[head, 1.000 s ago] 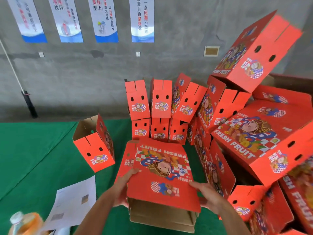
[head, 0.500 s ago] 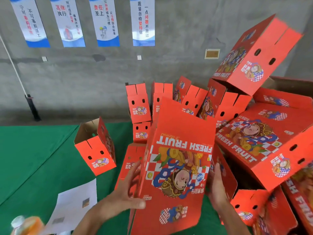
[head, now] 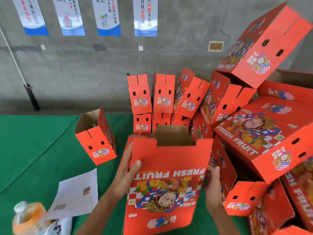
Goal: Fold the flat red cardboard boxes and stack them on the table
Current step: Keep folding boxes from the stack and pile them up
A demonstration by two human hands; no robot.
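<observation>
A: How many boxes?

B: One box (head: 167,180) in hand at 6 o'clock, its open top away from the camera and the brown inside showing. One folded box (head: 96,138) stands alone at 9 o'clock. A row (head: 162,94) of about four stands at 12 over a lower row, and a pile (head: 264,133) fills 1 to 4 o'clock; I can't count it exactly.

A: Anything else?

B: One paper (head: 76,194) and one orange bottle (head: 28,217) at 8 o'clock. Four posters (head: 108,16) hang on the grey concrete wall.

A: The surface?

B: A green tabletop (head: 33,150).

A: The hands?

B: The left hand (head: 125,170) grips the box's left edge, thumb on the printed front, fingers behind. The right hand (head: 211,182) holds the right edge, fingers curled around it.
</observation>
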